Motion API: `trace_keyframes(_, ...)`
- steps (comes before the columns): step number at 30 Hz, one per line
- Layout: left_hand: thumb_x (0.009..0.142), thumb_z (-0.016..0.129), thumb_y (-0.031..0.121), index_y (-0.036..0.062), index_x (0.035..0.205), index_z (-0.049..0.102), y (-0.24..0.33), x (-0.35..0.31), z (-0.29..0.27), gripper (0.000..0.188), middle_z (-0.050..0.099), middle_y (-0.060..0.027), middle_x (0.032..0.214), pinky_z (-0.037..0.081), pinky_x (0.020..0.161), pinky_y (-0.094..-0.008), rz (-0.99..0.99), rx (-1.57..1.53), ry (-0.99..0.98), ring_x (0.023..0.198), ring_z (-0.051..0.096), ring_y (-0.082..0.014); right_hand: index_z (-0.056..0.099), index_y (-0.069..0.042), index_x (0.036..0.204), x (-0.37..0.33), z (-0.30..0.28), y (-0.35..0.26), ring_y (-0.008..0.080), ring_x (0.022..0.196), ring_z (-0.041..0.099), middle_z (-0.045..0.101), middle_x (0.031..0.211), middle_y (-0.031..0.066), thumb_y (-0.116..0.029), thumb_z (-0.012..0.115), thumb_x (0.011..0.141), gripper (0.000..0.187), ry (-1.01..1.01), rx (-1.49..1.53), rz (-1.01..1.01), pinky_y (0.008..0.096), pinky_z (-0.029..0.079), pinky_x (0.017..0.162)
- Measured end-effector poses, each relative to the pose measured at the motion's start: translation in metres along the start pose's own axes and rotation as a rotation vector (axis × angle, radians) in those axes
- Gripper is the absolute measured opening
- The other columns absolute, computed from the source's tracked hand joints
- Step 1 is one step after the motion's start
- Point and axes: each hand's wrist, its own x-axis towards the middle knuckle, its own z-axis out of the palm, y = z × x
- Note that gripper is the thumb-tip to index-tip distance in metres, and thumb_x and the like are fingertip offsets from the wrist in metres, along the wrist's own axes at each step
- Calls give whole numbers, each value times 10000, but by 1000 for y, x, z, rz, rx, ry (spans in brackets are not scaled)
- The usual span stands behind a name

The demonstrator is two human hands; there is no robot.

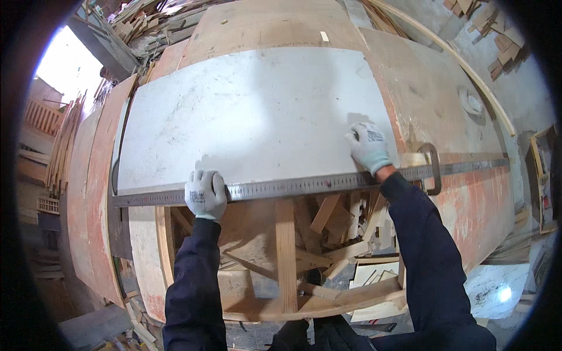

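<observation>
1. And here's the long metal ruler (298, 185), running right across the middle of the frame, its marked face up, laid along the near edge of a white board (234, 111).
2. The board fills the centre and upper middle, scuffed with dark smudges.
3. Down at centre left, the left hand (205, 194), in a pale glove, lies over the ruler, fingers bent at the board's edge; whether that grip is clamped on the metal, I can't tell!
4. Across to centre right, the right hand (370, 143), gloved too, sits on the board just beyond the ruler, fingers curled; whether its grip has closed on something, can't tell.
5. Just right of that hand, a dark metal clamp (434, 169) stands at the ruler.
6. Under it all, the bench (468, 128) of worn wooden sheets spreads toward the right.
7. Lower middle now: an upright timber (287, 251) in an open frame, wood scraps (345, 228) jumbled behind it.
8. Out wide, a long wooden strip (468, 67) curves along the upper right, and stacked offcuts (158, 26) crowd the upper left.
</observation>
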Motion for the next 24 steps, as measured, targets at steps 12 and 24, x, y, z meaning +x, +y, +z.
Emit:
trace_keyframes(12,827,592,249,170,742,621,-22,7,5,119,576,-33,762,450,701,-410,61,266,-303,767,585,-262,611,-11,1253,273,85,-20,434,1282,528,565,1366,276,-379,522,964,476,-117,-302,-311,502,432,1084)
trace_keyframes(24,832,611,218,136,746,636,-19,25,-11,121,610,-25,780,478,704,-411,-25,132,-394,726,597,-249,636,-8,1241,388,116,-35,403,1229,585,627,1308,247,-457,464,983,546,-117,-247,-145,492,458,1032)
